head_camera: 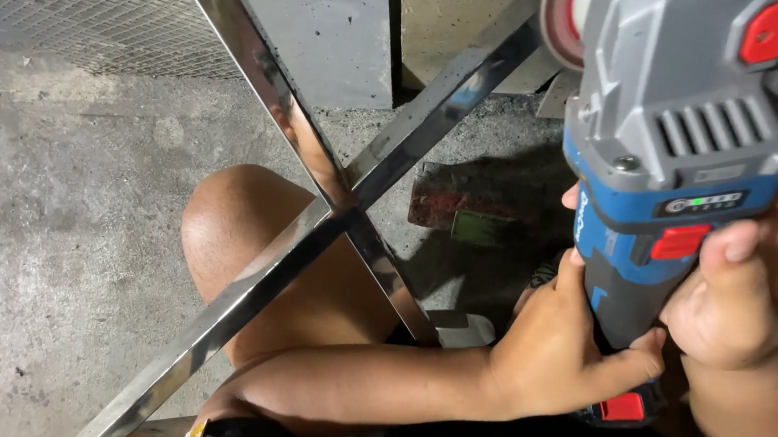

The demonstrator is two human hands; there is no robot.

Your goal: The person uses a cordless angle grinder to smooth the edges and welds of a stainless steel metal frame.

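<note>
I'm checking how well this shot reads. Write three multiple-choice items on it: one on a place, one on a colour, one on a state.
1. Where do the two shiny metal bars cross?
A. Over the bare knee
B. On a workbench
C. Inside a box

2. What colour are the buttons on the grey and blue angle grinder?
A. Yellow
B. Red
C. White

3. How is the grinder held?
A. Lying on the floor
B. In one hand only
C. In both hands

Answers:
1. A: the joint of the bars sits just above the knee, with the concrete floor around it.
2. B: the knob on top and the switches on the body are red.
3. C: the left hand wraps the handle from the left and the right hand grips it from the right.
</note>
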